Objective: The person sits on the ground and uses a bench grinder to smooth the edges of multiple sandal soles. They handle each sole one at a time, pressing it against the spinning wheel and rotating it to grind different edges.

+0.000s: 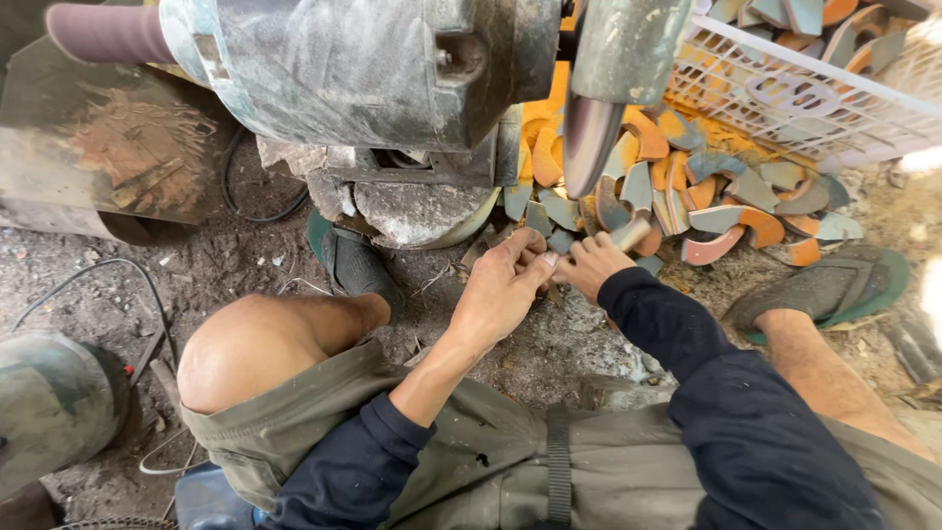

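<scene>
Person is sitting low on dirt ground w/ knees apart, both hands reaching down in front to the edge of a pile of curved pieces point(687, 186). The pieces are flat, crescent/horseshoe-shaped, some orange, some dull grey-green, w/ a matte, dusty finish, lying jumbled on the ground just under the grinder.

Left hand point(500, 290) is lying palm-down w/ fingers loosely curled, fingertips touching something small at the pile's near edge; can't tell exactly what it's gripping. Right hand point(594, 263), in a dark navy sleeve, is closing around a pale rounded piece point(633, 234) sticking up btwn thumb & fingers. Both hands are nearly touching each other.

Above them a bench grinder point(373, 69) is looming, its heavy metal housing grimy & scuffed, w/ a smooth grey grinding wheel point(587, 137) hanging edge-on right over the pile. A white plastic lattice basket point(785, 98) at upper right is holding more of the same curved pieces. Worn green-soled sandals point(834, 290) are resting on gritty soil, & a black cable point(118, 270) is trailing at left.
</scene>
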